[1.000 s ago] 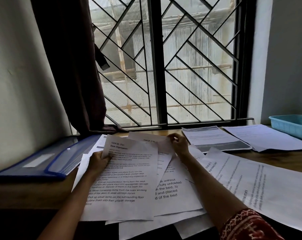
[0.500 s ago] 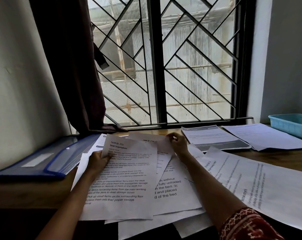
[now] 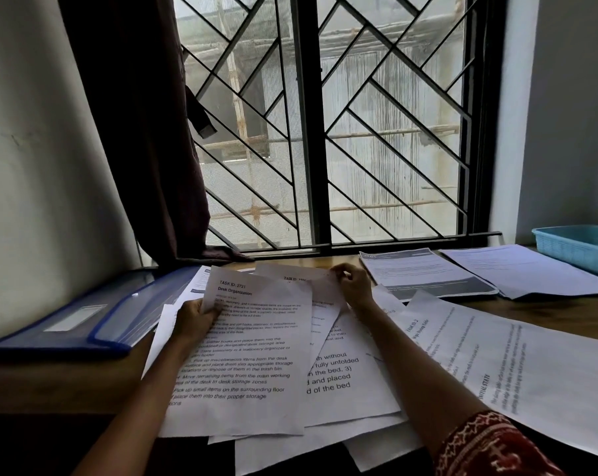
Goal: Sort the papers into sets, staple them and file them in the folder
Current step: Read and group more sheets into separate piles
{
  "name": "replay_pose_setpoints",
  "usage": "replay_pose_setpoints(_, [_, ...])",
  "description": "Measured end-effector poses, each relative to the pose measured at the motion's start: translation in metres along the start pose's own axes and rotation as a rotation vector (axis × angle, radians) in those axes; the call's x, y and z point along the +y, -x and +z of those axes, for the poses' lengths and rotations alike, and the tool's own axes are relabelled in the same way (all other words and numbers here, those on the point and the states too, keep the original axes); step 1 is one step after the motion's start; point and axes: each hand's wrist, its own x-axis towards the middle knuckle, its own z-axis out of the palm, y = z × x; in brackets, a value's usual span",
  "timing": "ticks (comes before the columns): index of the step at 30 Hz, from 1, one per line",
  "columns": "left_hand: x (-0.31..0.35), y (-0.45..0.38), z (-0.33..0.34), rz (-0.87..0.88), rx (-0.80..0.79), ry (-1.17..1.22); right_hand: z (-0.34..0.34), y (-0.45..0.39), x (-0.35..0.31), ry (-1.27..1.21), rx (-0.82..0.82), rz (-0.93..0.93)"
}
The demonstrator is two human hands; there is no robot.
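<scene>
A loose pile of printed papers [image 3: 345,389] covers the wooden desk in front of me. My left hand [image 3: 194,319] grips the left edge of the top sheet [image 3: 256,365], headed "Desk Organization". My right hand [image 3: 354,286] pinches the upper corner of a second sheet [image 3: 301,278] just behind the first. A blue plastic folder [image 3: 84,321] lies flat at the left, beside the wall. No stapler shows in the head view.
Two more sheets, one with dark bands [image 3: 424,273] and one plain [image 3: 517,269], lie at the back right near a light blue basket [image 3: 579,247]. A large sheet [image 3: 531,372] lies sideways at the right. A barred window and dark curtain [image 3: 146,132] stand behind the desk.
Both hands keep their hold on the same two sheets. The papers have barely shifted; only the view has drifted slightly.
</scene>
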Motion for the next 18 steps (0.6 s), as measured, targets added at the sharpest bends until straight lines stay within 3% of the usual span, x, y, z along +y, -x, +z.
replay_pose_setpoints(9, [0.010, 0.006, -0.043, -0.156, 0.230, 0.246, 0.000, 0.007, -0.001, 0.199, 0.061, 0.087])
replay_pose_setpoints(14, [-0.014, -0.001, -0.116, -0.221, 0.414, 0.182, -0.001, 0.009, -0.003, 0.250, 0.074, 0.087])
replay_pose_setpoints(18, [-0.028, 0.001, -0.152, -0.295, 0.466, 0.100, -0.001, 0.012, -0.007, 0.285, 0.011, 0.055])
